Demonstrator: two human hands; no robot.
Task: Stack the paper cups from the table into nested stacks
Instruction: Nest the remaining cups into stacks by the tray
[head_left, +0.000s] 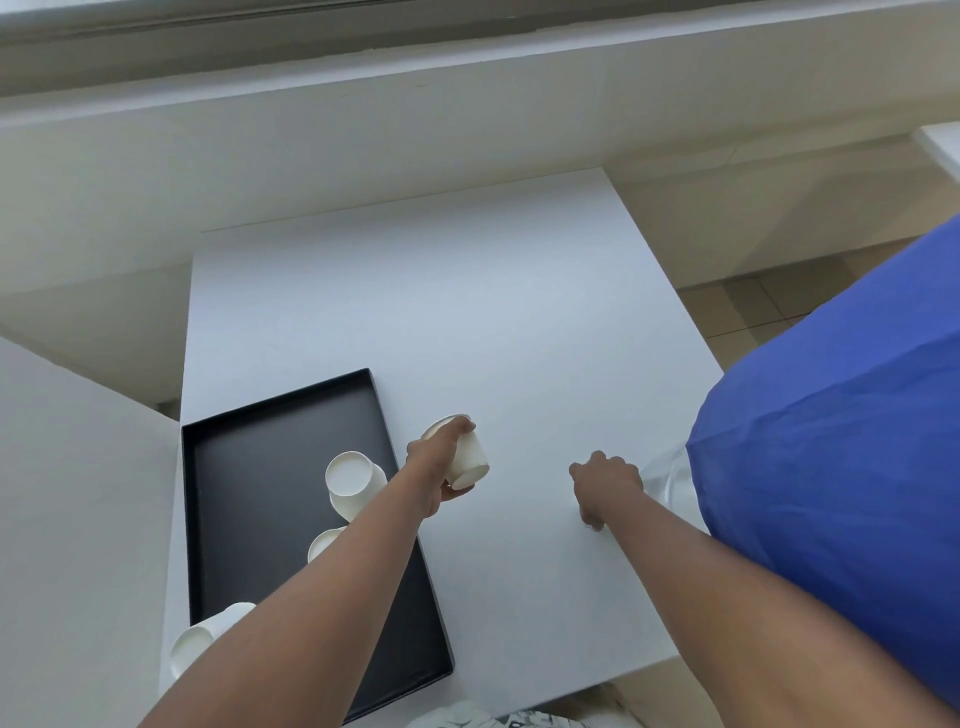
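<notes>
My left hand (434, 470) grips a white paper cup (470, 460), held tilted just above the white table (467, 312), right of the black tray (249, 493). In the tray a paper cup (356, 480) stands bottom up. A second cup (323, 544) shows beside it, partly hidden by my left forearm. Another cup or short stack (200, 642) lies on its side at the tray's near left corner. My right hand (605, 486) rests on the table with its fingers curled under; nothing shows in it.
A piece of clear plastic (670, 480) lies at the table's right edge beside a large blue cloth mass (831, 441). A white ledge runs behind the table and tiled floor shows to the right. A patterned item (467, 719) sits at the near edge.
</notes>
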